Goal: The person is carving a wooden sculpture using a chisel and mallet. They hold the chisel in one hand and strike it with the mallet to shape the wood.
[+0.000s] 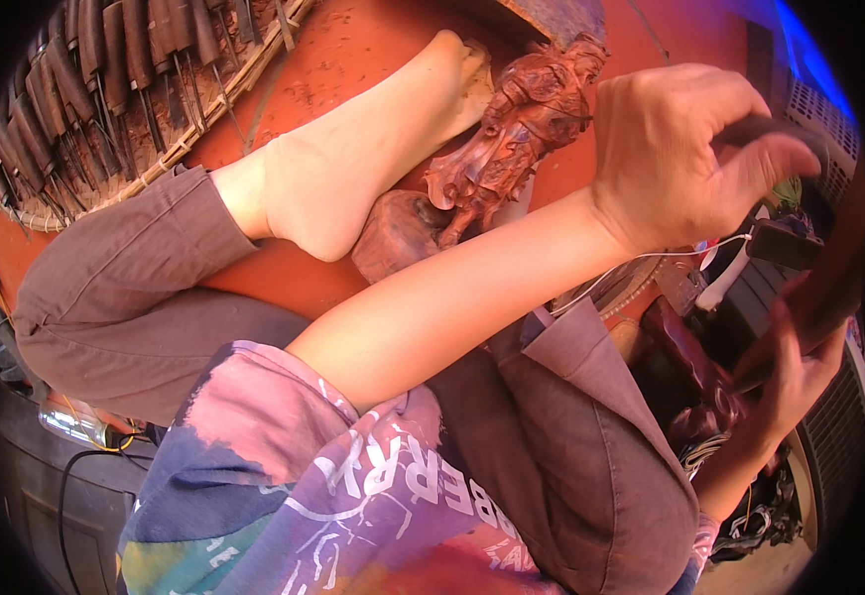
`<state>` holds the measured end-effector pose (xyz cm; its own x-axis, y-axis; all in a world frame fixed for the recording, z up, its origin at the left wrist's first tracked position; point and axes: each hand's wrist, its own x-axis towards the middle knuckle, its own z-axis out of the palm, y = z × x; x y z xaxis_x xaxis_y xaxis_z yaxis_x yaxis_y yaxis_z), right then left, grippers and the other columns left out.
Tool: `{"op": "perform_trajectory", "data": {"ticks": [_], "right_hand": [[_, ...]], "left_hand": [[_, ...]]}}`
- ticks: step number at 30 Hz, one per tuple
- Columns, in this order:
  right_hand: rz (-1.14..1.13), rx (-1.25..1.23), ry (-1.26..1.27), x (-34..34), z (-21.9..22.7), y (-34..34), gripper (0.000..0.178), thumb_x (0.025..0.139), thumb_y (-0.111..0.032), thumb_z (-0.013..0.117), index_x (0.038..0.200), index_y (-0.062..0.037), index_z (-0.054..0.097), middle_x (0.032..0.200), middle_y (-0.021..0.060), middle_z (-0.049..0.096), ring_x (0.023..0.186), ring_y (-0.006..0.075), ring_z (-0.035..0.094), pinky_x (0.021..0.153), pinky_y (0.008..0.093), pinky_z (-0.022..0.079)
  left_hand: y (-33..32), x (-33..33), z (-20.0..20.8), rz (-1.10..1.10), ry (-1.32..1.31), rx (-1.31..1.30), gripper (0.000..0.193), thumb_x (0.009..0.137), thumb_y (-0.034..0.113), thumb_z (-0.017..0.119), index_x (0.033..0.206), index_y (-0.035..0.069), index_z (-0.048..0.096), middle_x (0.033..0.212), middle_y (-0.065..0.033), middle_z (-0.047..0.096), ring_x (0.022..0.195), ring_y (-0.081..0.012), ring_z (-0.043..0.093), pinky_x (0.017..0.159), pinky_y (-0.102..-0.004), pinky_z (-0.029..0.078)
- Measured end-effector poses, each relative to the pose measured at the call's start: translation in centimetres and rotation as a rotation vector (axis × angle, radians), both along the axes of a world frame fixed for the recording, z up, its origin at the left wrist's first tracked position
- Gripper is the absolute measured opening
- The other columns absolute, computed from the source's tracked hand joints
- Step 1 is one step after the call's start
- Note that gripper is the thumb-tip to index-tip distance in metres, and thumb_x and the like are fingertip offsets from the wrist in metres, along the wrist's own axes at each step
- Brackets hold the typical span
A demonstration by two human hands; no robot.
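My left arm reaches across to the upper right, where my left hand (pixel 676 154) curls closed around a dark brown, rod-like piece (pixel 765 131), its far end lost in the dark rim. Lower down at the right edge, my right hand (pixel 804 372) is closed on a long, dark brown wooden piece (pixel 834 288). Shadow hides its full shape, and I cannot tell whether both hands hold one piece. A reddish carved wooden figure (pixel 527 129) lies tilted by my bare foot (pixel 333 183), its rounded base (pixel 393 238) next to the heel.
A round woven basket (pixel 224 104) at the upper left holds several wooden-handled chisels (pixel 75 84). At the right are a dark phone-like device (pixel 785 246) with a white cable and another dark red wooden piece (pixel 685 352). A black cabinet (pixel 46 496) stands at the lower left.
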<state>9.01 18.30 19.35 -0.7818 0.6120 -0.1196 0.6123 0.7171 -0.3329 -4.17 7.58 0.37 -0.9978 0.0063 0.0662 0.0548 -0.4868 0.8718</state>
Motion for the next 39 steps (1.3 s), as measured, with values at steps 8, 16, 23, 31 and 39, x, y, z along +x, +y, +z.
{"op": "perform_trajectory", "data": {"ticks": [8, 16, 23, 31, 39], "right_hand": [[0.275, 0.267, -0.204, -6.1, 0.2, 3.3, 0.053, 0.089, -0.008, 0.069, 0.138, -0.0044, 0.052, 0.116, 0.0075, 0.065, 0.106, 0.0158, 0.062, 0.097, 0.0295, 0.046], [0.445, 0.309, -0.299, -10.7, 0.2, 4.4, 0.055, 0.089, -0.009, 0.068, 0.141, -0.0052, 0.050, 0.120, 0.0079, 0.065, 0.108, 0.0161, 0.062, 0.096, 0.0296, 0.047], [0.564, 0.314, -0.326, -13.4, 0.4, 5.1, 0.054, 0.088, -0.009, 0.067, 0.140, -0.0042, 0.051, 0.121, 0.0083, 0.064, 0.109, 0.0175, 0.061, 0.096, 0.0303, 0.046], [0.661, 0.307, -0.337, -14.7, 0.0, 5.0, 0.053, 0.087, -0.009, 0.066, 0.139, -0.0026, 0.053, 0.124, 0.0094, 0.064, 0.111, 0.0189, 0.060, 0.097, 0.0312, 0.046], [0.377, 0.032, -0.096, -10.8, -0.3, 0.2, 0.055, 0.083, -0.009, 0.068, 0.135, 0.0012, 0.054, 0.118, 0.0119, 0.064, 0.109, 0.0173, 0.059, 0.099, 0.0323, 0.043]], "left_hand": [[0.7, -1.6, -0.1, 0.229, -0.075, -0.068, 0.044, 0.087, 0.045, 0.070, 0.077, 0.003, 0.064, 0.066, -0.0132, 0.061, 0.063, -0.0355, 0.062, 0.054, -0.0408, 0.045], [0.2, -3.4, -0.8, 0.332, -0.148, -0.170, 0.033, 0.099, 0.034, 0.059, 0.092, 0.003, 0.065, 0.078, -0.0164, 0.067, 0.068, -0.0366, 0.066, 0.057, -0.0409, 0.048], [0.0, -3.4, -0.8, 0.303, -0.231, -0.164, 0.030, 0.100, 0.032, 0.058, 0.096, 0.004, 0.065, 0.078, -0.0173, 0.067, 0.069, -0.0377, 0.066, 0.058, -0.0418, 0.048], [-0.5, -2.5, -1.2, 0.367, -0.125, -0.111, 0.023, 0.100, 0.024, 0.054, 0.106, 0.002, 0.054, 0.090, -0.0168, 0.056, 0.080, -0.0395, 0.058, 0.068, -0.0441, 0.044], [-5.1, 1.9, 3.5, -0.115, 0.115, -0.334, 0.028, 0.086, 0.022, 0.069, 0.102, 0.002, 0.058, 0.087, -0.0150, 0.057, 0.072, -0.0324, 0.060, 0.062, -0.0386, 0.049]]}}
